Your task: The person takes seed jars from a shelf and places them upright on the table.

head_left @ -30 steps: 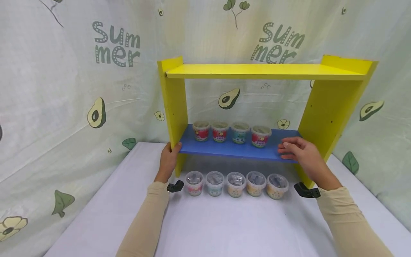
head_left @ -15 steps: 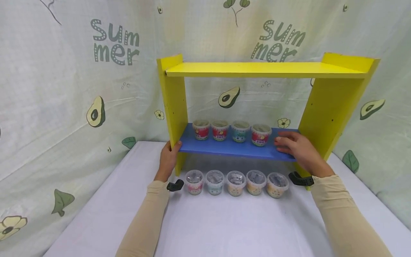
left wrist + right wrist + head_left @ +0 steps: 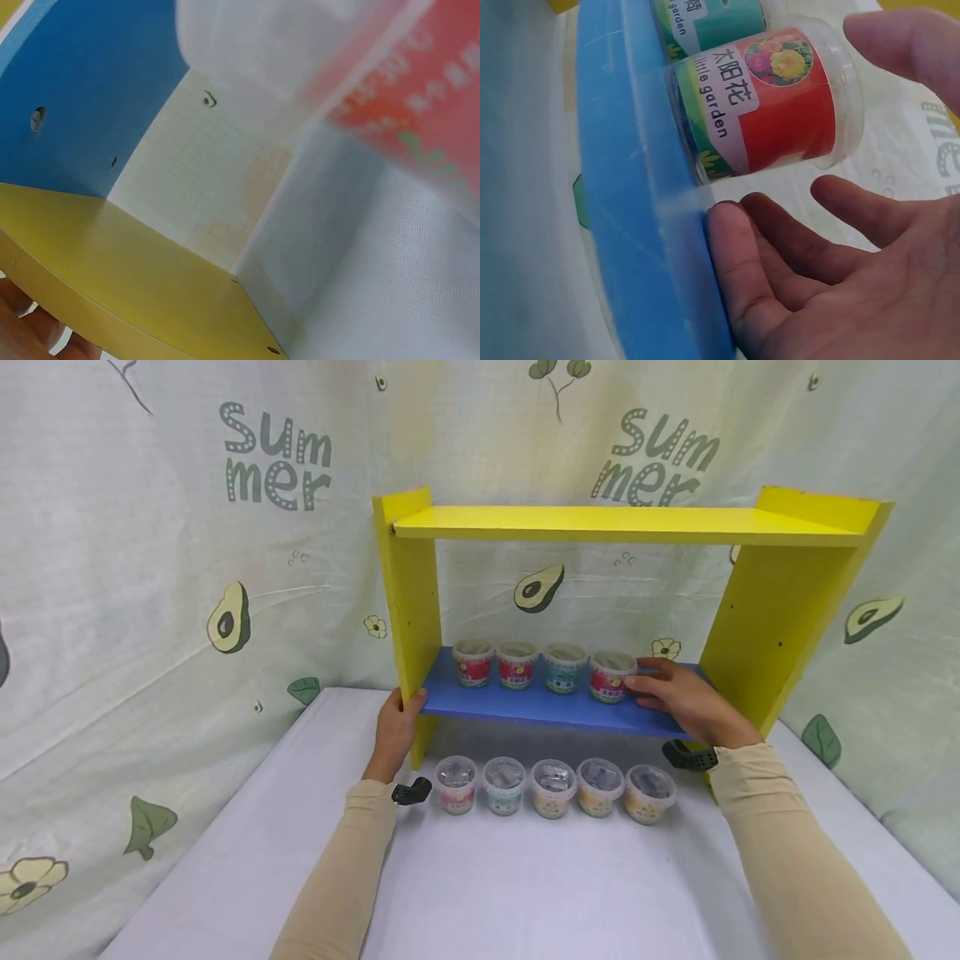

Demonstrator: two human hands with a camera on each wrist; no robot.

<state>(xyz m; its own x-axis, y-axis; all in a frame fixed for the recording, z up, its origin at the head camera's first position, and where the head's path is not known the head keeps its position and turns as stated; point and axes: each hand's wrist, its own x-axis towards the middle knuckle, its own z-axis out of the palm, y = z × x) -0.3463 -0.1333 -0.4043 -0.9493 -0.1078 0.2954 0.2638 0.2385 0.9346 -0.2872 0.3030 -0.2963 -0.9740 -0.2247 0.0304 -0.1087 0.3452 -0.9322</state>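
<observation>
In the head view, a small yellow shelf unit (image 3: 420, 585) with a blue middle board (image 3: 525, 706) stands on a white-covered table. My left hand (image 3: 395, 731) grips its left side panel beside the blue board's end. Fingers (image 3: 41, 326) show behind the yellow panel in the left wrist view. Red-labelled and teal-labelled plastic cups stand in a row on the board. The rightmost is a red-labelled cup (image 3: 608, 683) with a flower picture. My right hand (image 3: 686, 700) is beside it, fingers spread and loosely bent; in the right wrist view, the thumb (image 3: 911, 45) is near the cup's rim.
Below the board, a row of several lidded cups stands on the table (image 3: 540, 893), including a pink one (image 3: 455, 789), a teal one (image 3: 503, 789) and an orange one (image 3: 648, 797). A printed cloth (image 3: 300, 585) hangs behind. The yellow top shelf (image 3: 622, 524) spans above.
My right hand has moved left along the blue board, up to the rightmost red-labelled cup. My left hand stays on the side panel, and the cups have not moved.
</observation>
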